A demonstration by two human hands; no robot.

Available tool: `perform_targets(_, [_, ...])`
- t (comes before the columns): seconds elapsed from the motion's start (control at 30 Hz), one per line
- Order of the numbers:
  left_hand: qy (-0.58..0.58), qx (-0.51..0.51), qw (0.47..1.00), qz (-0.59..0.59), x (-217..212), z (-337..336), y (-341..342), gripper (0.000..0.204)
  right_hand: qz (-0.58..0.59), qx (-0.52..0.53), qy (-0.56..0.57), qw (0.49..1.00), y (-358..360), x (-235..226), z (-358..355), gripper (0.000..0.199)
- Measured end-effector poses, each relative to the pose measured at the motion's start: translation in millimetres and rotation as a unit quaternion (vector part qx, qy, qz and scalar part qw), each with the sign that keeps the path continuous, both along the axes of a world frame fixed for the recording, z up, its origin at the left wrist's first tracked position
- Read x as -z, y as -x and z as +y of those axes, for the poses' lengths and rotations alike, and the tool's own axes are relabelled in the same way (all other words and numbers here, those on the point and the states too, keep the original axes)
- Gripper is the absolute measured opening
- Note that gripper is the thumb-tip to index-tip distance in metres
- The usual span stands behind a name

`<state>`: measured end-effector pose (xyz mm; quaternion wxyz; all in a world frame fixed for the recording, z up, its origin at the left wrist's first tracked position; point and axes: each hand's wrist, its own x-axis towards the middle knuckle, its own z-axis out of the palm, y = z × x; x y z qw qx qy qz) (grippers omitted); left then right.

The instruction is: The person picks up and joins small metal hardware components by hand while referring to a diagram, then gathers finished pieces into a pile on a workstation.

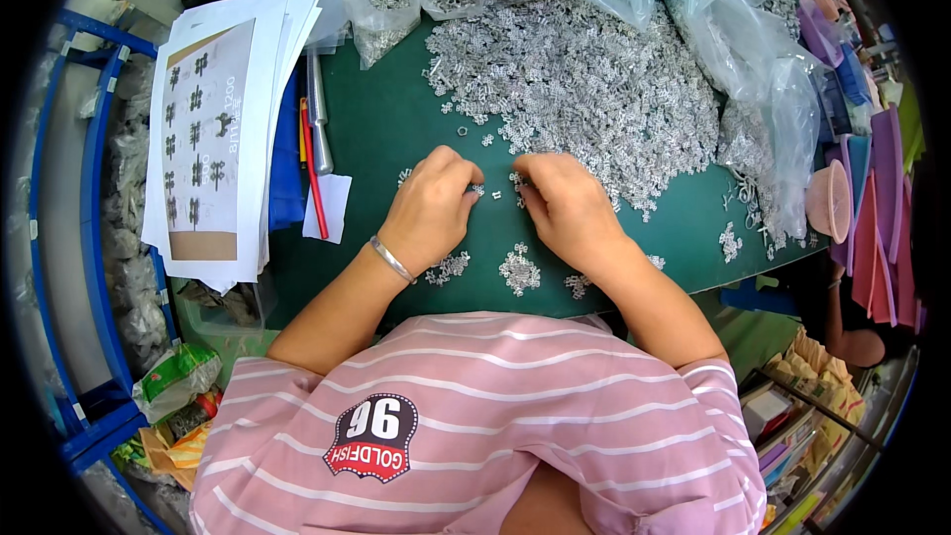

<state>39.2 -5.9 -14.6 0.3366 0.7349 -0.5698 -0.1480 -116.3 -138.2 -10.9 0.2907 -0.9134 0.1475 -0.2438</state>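
- Pink striped shirt fills the lower frame, against the green mat's near edge.
- Left hand and right hand rest curled, fingertips pinching at small silver metal pieces between them; the grip itself is hidden.
- Small sorted clusters lie near the wrists.
- Large silver heap crowds the far mat, clear plastic bags right, white printed sheets left.

Clear plastic bags right; printed white sheets left
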Motion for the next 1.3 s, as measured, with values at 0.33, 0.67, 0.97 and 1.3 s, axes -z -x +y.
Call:
perform_targets(0.33, [0.075,0.001,0.995,-0.072,9,-3,2,0.012,-0.065,-0.055,-0.045,0.995,9,-6,10,0.024])
perform_targets(0.67, [-0.061,-0.029,0.910,0.409,-19,0,21,0.005,-0.042,-0.001,-0.265,0.963,13,-11,19,0.017])
perform_targets(0.97, [0.038,-0.079,0.969,0.230,-8,0,2,0.009,0.068,-0.061,-0.339,0.936,39,-19,28,0.012])
perform_targets(1.3, [0.055,0.035,0.998,-0.008,5,-8,8,0.014,0.033,0.051,-0.183,0.981,51,-28,9,0.011])
